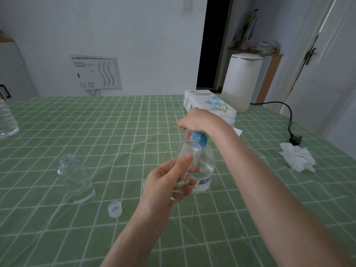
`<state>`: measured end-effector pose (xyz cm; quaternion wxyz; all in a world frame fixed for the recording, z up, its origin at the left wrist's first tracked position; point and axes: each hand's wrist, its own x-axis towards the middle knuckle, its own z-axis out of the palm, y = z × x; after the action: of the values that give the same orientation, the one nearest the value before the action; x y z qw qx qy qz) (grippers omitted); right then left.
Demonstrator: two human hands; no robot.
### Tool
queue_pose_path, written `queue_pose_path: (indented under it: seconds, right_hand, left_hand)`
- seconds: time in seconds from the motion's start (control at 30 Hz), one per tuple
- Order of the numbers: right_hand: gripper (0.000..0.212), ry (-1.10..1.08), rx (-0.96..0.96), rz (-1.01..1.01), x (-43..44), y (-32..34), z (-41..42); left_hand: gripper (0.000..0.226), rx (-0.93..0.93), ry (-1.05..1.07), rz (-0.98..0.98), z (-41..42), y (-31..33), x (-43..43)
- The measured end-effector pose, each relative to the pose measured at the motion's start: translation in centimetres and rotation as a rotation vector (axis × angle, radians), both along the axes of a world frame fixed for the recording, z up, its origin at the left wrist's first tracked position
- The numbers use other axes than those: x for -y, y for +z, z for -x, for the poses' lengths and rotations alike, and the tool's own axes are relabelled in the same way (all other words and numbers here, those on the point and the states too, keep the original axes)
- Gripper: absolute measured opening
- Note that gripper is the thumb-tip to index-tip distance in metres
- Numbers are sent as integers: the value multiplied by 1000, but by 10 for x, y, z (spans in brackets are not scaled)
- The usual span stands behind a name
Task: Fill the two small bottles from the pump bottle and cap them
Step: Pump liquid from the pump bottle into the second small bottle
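Note:
My left hand (165, 182) grips a small clear bottle (187, 160), uncapped and tilted, with its open neck up against the blue pump nozzle. My right hand (198, 121) rests on top of the blue pump head (200, 140) of the clear pump bottle (207, 170), which stands on the table and holds clear liquid. A second small clear bottle (75, 176) stands uncapped at the left. One clear cap (115, 209) lies on the cloth in front of it.
The table wears a green checked cloth (115, 122) under clear plastic. A tissue box (208, 104) and a white appliance (240, 81) stand at the back right, with a black cord and plug (294, 139), a crumpled tissue (297, 158), and a large water bottle (6, 120) at far left.

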<state>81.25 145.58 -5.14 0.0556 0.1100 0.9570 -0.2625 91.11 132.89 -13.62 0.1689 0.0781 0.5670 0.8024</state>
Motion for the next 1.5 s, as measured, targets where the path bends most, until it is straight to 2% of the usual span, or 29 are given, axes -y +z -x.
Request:
queue_pose_path:
  seconds: [0.1, 0.17, 0.37, 0.53, 0.8, 1.03, 1.17, 1.37, 1.5]
  right_hand:
    - [19, -14, -41, -77, -1, 5, 1]
    - [23, -31, -67, -125, -2, 6, 2]
    - [16, 17, -23, -90, 1, 6, 1]
    - [30, 15, 0, -10, 1, 5, 0]
    - [32, 2, 22, 20, 0, -3, 1]
    - [20, 1, -21, -14, -2, 6, 2]
    - [29, 7, 15, 4, 0, 7, 1]
    - [24, 10, 52, -4, -1, 4, 2]
    - [29, 6, 58, 15, 0, -4, 5]
  left_hand:
    - [25, -4, -3, -31, 0, 2, 0]
    - [26, -6, 2, -40, 0, 2, 0]
    - [29, -10, 6, -42, 1, 2, 0]
    - [30, -14, 5, -47, 1, 1, 0]
    - [29, 6, -1, -13, 0, -2, -1]
    - [31, -15, 9, -23, 1, -1, 0]
    - [27, -23, 0, -22, 1, -1, -1]
    - [29, -25, 3, -34, 1, 0, -2]
    - [32, -14, 1, -12, 0, -2, -1]
